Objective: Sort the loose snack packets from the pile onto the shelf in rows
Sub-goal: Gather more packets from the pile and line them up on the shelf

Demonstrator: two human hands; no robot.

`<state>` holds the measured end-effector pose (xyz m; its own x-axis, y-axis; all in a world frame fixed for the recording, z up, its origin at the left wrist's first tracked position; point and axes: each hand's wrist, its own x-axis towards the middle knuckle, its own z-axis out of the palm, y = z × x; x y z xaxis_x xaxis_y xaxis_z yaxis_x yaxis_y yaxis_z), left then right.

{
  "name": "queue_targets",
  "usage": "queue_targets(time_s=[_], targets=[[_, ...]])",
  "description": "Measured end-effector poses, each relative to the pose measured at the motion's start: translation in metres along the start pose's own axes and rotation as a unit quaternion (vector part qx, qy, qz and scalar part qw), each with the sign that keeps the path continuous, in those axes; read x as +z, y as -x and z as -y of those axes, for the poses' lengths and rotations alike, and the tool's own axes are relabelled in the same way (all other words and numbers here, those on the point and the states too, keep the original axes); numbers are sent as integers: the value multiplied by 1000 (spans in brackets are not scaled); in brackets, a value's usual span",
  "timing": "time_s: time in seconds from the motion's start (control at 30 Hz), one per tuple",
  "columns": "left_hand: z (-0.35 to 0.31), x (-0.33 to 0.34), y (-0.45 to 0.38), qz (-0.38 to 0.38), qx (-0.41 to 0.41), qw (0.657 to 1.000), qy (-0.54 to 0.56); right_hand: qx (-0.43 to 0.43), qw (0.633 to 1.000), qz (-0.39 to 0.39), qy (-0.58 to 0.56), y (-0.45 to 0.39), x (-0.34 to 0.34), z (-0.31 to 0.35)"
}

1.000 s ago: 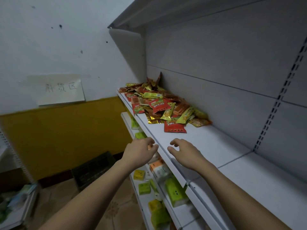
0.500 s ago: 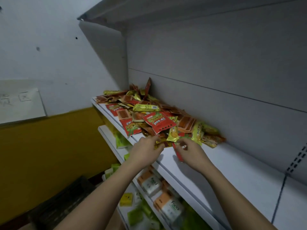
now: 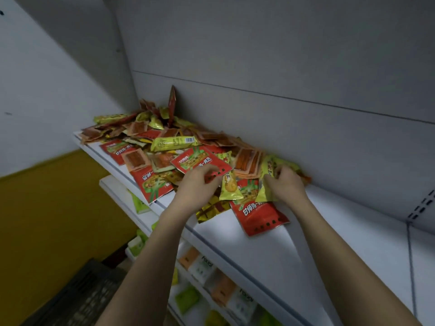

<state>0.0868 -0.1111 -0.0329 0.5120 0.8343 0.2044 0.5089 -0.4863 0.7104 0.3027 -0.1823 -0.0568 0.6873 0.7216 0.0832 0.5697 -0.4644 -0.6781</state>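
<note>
A pile of loose snack packets [image 3: 169, 142], red, yellow-green and orange, covers the left end of a white shelf [image 3: 263, 245] against the grey back panel. My left hand [image 3: 196, 187] pinches the near edge of a red packet [image 3: 200, 162] at the pile's front. My right hand [image 3: 286, 183] grips a yellow-green packet [image 3: 267, 182] at the pile's right edge. Another red packet [image 3: 259, 212] lies flat just in front of my right hand, and a small yellow packet [image 3: 229, 187] sits between my hands.
The shelf's right part is bare white board up to a perforated upright [image 3: 421, 205]. Lower shelves [image 3: 211, 274] hold orange, white and green boxed goods. A dark crate [image 3: 80, 295] stands on the floor at lower left, beside a yellow-and-white wall [image 3: 47, 208].
The view moved closer to the pile. Both hands went from the shelf's front edge up into the pile; the left took a red packet's edge, the right closed on a yellow-green packet.
</note>
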Motion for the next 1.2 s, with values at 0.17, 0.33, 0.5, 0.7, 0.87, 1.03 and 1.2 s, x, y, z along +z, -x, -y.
queue_targets(time_s=[0.17, 0.33, 0.5, 0.7, 0.87, 1.03, 1.2], targets=[[-1, 11, -14, -49, -15, 993, 107, 21, 997, 79, -5, -28, 6, -3], [-7, 24, -24, -49, 9, 985, 166, 5, 990, 102, -96, -41, -40, -6], [-10, 21, -36, 2, -28, 963, 268, 5, 938, 153, -310, -27, -66, 12], [-21, 25, -50, 105, -109, 891, 427, 17, 827, 274, -491, -11, -25, 46], [-11, 25, -48, 33, -133, 896, 423, 0, 876, 308, -371, 2, 3, 60], [-7, 24, -48, -121, -103, 924, 347, -76, 929, 236, -275, 12, 12, 66], [-9, 20, -50, -89, -139, 863, 477, -28, 886, 255, -386, 7, 11, 64]])
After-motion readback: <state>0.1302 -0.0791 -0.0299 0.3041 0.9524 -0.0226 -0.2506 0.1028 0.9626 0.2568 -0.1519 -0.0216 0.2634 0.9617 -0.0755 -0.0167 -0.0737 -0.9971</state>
